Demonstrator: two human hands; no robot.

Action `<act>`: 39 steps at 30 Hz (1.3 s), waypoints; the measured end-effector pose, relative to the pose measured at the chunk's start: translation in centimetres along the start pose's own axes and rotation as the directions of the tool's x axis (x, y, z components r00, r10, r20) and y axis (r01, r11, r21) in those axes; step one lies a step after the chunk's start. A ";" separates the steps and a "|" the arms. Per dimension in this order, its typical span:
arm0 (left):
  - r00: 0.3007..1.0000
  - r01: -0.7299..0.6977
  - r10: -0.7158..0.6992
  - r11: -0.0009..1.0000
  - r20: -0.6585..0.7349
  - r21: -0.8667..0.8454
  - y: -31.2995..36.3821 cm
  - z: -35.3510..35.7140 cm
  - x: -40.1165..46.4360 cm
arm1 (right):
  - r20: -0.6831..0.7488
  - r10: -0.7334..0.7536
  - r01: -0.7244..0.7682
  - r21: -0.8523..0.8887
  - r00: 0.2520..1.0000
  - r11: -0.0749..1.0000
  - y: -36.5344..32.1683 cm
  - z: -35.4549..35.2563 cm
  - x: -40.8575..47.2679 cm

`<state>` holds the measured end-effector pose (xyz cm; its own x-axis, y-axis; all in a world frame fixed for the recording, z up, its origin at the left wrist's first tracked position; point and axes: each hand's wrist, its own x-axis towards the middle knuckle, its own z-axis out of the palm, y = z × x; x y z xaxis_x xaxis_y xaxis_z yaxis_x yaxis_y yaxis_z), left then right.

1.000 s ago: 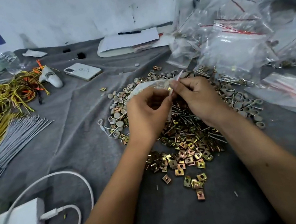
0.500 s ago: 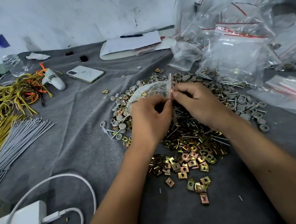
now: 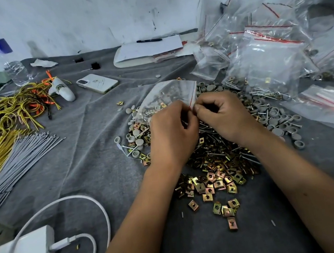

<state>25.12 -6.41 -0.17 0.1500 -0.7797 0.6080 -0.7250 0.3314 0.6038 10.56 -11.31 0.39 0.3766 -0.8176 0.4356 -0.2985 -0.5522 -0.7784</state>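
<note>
The left hand point(image 3: 171, 134) pinches the red-lined mouth of a small clear zip bag point(image 3: 168, 92), held over the heap of metal clips point(image 3: 217, 175) on the gray surface point(image 3: 102, 156). The right hand point(image 3: 224, 116) pinches the same strip from the other side. Pressed unevenly, the seal could gap and spill parts into the heap. The bag holds gray caps and some clips. The pile of bags point(image 3: 268, 64) at right shows similar bits.

Head-worn view, forward and down, close above zip bag point(image 3: 168, 94)
</note>
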 end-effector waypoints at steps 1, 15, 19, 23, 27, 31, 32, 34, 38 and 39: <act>1.000 0.011 -0.011 1.000 0.006 -0.007 -0.1 0.1 0.1 | 0.002 -0.002 0.002 0.002 1.000 1.000 0.0 0.0 0.0; 0.991 -0.133 0.130 0.987 0.040 0.093 -0.4 -1.0 0.8 | -0.173 -0.064 0.035 -0.163 0.983 0.986 -0.1 0.3 -0.1; 0.975 -0.094 0.114 0.990 -0.193 0.108 -1.1 -2.1 0.8 | -0.331 -0.031 -0.063 -0.270 0.943 0.961 0.2 -0.9 0.1; 0.959 -0.145 0.168 0.983 -0.227 0.114 0.0 -1.5 0.5 | -0.372 -0.012 -0.084 -0.242 0.928 0.967 -0.1 -0.4 -0.1; 0.981 -0.128 0.138 0.989 -0.135 0.080 0.1 -1.0 0.3 | -0.165 0.068 -0.087 -0.114 0.984 0.990 -0.8 0.5 -0.3; 0.983 -0.096 0.090 0.995 -0.158 -0.032 0.7 -0.5 0.0 | -0.091 0.077 -0.084 -0.083 0.993 0.993 -0.7 1.0 -0.3; 0.989 -0.070 0.063 0.996 -0.137 -0.050 0.7 -0.3 0.0 | -0.098 0.067 -0.075 -0.079 0.993 0.994 -0.6 0.9 -0.3; 0.997 0.019 -0.023 0.998 -0.077 -0.054 0.4 0.2 -0.2 | -0.114 0.037 -0.048 -0.094 0.993 0.994 -0.5 0.9 -0.3; 0.992 0.116 -0.121 0.987 -0.041 -0.113 0.1 0.6 -0.3 | -0.190 0.004 -0.028 -0.122 0.982 0.992 -0.3 1.0 -0.2; 0.992 0.110 -0.116 0.988 -0.058 -0.107 0.1 0.4 -0.2 | -0.237 0.012 -0.042 -0.125 0.971 0.991 -0.1 0.8 -0.1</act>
<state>24.80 -6.43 -0.42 0.2717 -0.7810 0.5623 -0.6280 0.2988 0.7186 11.25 -11.03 0.07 0.1547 -0.8393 0.5212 -0.4212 -0.5333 -0.7336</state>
